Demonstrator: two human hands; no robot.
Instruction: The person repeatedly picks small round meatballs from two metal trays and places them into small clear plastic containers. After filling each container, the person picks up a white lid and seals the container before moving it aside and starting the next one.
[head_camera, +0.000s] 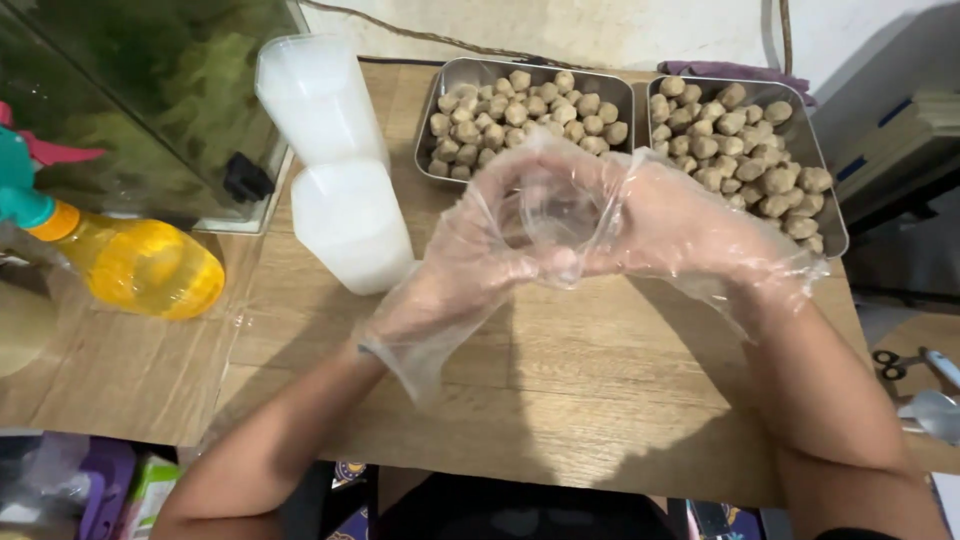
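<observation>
Between gloved hands, above bench (560, 380): small clear plastic cup (553, 215), held at rim and sides. Left hand (470, 265) and right hand (680, 225) both closed on it. Judged light, thin, easily crushed, slippery under gloves; best gripped gently around wall. Trays of brown balls (520, 105) behind, cup stacks (335, 160) beside.

Your head camera is looking steeply down and forward, sitting close over the desk (560, 400), taking in your forearms, both trays (440, 120) and the wall behind.

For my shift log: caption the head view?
Gloved left hand and right hand hold a clear cup over two trays of brown balls.
</observation>
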